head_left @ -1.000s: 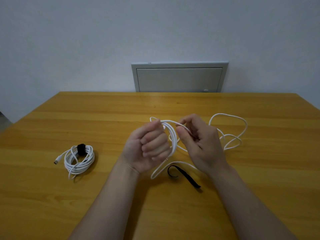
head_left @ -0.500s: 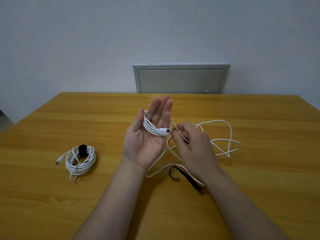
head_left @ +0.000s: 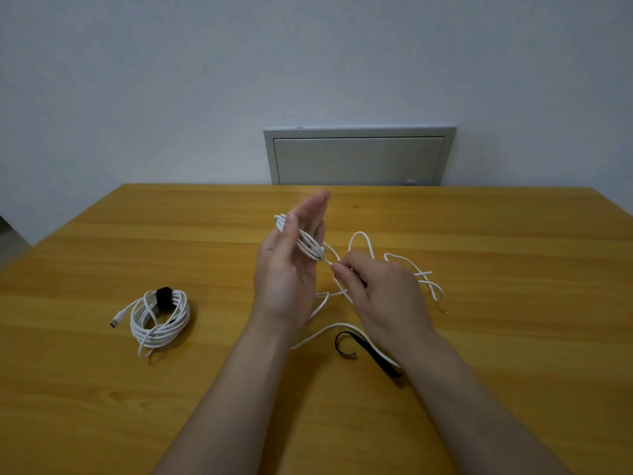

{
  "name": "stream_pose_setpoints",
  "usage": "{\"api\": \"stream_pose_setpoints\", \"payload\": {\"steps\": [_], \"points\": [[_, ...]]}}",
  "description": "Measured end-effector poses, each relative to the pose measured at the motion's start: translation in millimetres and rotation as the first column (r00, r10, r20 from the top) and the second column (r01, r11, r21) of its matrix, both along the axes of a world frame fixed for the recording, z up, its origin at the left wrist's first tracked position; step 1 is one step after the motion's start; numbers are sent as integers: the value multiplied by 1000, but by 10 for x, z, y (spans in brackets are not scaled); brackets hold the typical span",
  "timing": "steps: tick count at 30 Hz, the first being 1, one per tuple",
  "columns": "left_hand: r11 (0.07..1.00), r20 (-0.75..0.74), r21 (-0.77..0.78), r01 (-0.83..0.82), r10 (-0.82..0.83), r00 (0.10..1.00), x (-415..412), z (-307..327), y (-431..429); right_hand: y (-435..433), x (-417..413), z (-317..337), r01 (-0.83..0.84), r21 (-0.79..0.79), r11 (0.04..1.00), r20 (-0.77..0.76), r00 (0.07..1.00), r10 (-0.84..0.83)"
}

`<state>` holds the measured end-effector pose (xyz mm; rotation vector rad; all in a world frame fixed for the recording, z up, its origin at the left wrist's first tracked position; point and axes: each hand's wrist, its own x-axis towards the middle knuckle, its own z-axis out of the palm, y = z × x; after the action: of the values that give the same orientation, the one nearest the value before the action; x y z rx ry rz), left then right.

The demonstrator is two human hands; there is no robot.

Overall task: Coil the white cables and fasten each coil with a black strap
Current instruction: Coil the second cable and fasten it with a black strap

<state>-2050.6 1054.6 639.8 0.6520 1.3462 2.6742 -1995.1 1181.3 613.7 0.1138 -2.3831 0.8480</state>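
Head view: my left hand [head_left: 287, 279], fingers [head_left: 313, 207] straight, serves as spool for the white cable [head_left: 310, 245]; right hand [head_left: 383, 296] pinches it, feeding slack.

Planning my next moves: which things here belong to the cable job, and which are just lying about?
Job: loose white cable, looped round the left hand, pinched by the right hand; loose black strap; strapped coil.
Lying about: grey wall panel; wooden table.
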Motion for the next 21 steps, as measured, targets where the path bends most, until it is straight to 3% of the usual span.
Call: {"api": "stream_pose_setpoints", "payload": {"steps": [4,9,15,17,21], "points": [[937,-287,-260,-234,156,945,48,-30,19,21,18,20,34,0,999,17,999,-34],[675,-558,-453,-583,296,776,51,-65,-56,68,23,26,70,19,997,55,996,-71],[415,-683,-623,-663,124,719,-36,-157,-58,96,31,31,46,19,999,-87,995,-44],[394,-698,-633,-666,79,711,-10,-141,-34,106,23,36,55,25,998,-112,992,-51],[460,-675,-640,-616,47,736,14,-94,-70,105,45,53,23,18,1000,-118,993,-20]]}}
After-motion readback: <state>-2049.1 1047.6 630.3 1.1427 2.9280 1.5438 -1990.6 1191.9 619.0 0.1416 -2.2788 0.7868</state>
